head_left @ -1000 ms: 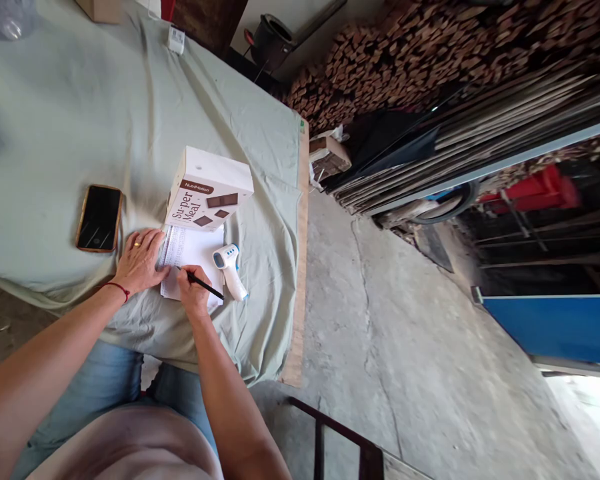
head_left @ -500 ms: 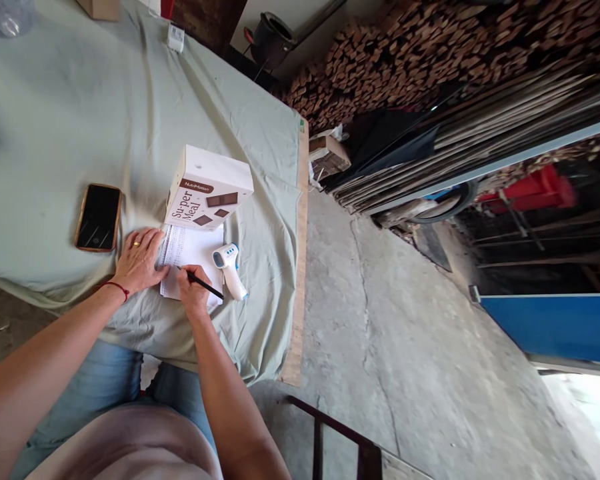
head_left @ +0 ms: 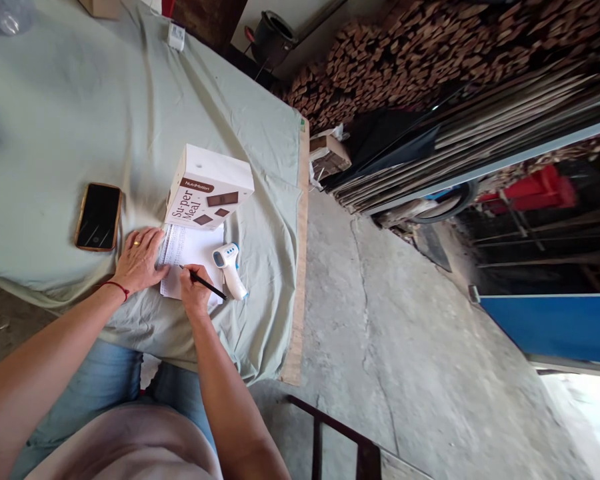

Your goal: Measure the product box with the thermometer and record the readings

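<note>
A black pen (head_left: 209,285) is gripped in my right hand (head_left: 195,288), its tip on the white notebook (head_left: 195,250). Rows of handwriting run along the notebook's left part. My left hand (head_left: 139,259) lies flat with fingers stretched, at the notebook's left edge and partly on the cloth. Just beyond the notebook stands a white and brown box (head_left: 207,190) printed "Super Meal", hiding the page's far end. To the right of the page lies a white and blue infrared thermometer (head_left: 231,270). A dark phone (head_left: 99,217) in a brown case rests left of my left hand.
A wrinkled pale green cloth (head_left: 80,107) covers the table, whose wooden edge (head_left: 300,267) shows at the right. A small white adapter (head_left: 176,37) sits at the far side. Beyond are stacked firewood (head_left: 405,53), a concrete floor (head_left: 340,333) and a dark metal frame (head_left: 337,430).
My right hand has shifted slightly to the right across the page with the pen. My left hand, the box, the thermometer and the phone stay in place.
</note>
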A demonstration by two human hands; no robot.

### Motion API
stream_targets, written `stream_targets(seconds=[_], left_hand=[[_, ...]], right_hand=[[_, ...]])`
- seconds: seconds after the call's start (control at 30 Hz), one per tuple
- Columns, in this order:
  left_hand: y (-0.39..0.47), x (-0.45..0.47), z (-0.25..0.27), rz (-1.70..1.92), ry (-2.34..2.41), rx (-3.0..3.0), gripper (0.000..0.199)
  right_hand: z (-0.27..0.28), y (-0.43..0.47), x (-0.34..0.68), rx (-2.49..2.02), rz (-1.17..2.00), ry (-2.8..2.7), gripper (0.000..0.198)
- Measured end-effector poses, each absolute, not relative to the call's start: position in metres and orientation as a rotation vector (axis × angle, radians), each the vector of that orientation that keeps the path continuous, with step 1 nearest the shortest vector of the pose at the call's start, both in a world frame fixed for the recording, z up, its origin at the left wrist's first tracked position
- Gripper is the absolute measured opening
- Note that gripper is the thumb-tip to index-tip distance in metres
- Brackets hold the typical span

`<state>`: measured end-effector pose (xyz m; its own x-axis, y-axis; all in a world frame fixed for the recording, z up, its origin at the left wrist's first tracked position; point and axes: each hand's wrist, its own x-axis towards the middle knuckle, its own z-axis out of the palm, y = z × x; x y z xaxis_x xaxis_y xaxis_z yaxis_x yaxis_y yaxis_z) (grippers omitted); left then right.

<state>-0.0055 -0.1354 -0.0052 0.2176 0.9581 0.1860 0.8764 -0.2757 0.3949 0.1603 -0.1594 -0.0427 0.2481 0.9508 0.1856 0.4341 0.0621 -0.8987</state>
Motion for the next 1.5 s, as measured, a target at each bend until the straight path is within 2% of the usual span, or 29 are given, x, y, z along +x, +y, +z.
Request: stream_targets(seconds=[0.2,0.4,0.7,0.9,1.0,1.1,1.3,1.43,1.5], left_hand=[[-0.135,-0.006,-0.004,0.578,1.751,2.276,0.074],[-0.134,-0.006,-0.006,0.596,1.752,2.265,0.074],[-0.110,-0.008,-0.007,0.687,1.791,1.978,0.072],[-0.063,-0.001,0.001,0.715,1.866,1.815,0.088],[-0.048,0.002,0.005,0.705,1.873,1.803,0.099],[-0.043,0.003,0.004,0.697,1.859,1.851,0.100],[-0.044,-0.001,-0.007,0.753,1.866,1.895,0.083],[-0.045,-0.007,-0.013,0.884,1.862,1.860,0.070],[-0.046,-0.009,-0.015,0.926,1.868,1.858,0.062]], right_hand=[[-0.047,-0.159,0.161,-1.510,0.593,-1.433,0.020],[-0.047,-0.160,0.168,-1.463,0.382,-1.483,0.025],[-0.053,-0.158,0.198,-1.572,0.179,-1.870,0.052],[-0.040,-0.153,0.217,-1.656,0.066,-1.726,0.039],[-0.034,-0.149,0.232,-1.897,0.042,-1.581,0.044],[-0.035,-0.145,0.246,-2.067,0.172,-1.565,0.056],[-0.032,-0.137,0.255,-2.019,0.475,-1.485,0.053],[-0.006,-0.125,0.239,-1.643,0.832,-1.244,0.061],[0.012,-0.116,0.223,-1.373,1.033,-1.148,0.058]])
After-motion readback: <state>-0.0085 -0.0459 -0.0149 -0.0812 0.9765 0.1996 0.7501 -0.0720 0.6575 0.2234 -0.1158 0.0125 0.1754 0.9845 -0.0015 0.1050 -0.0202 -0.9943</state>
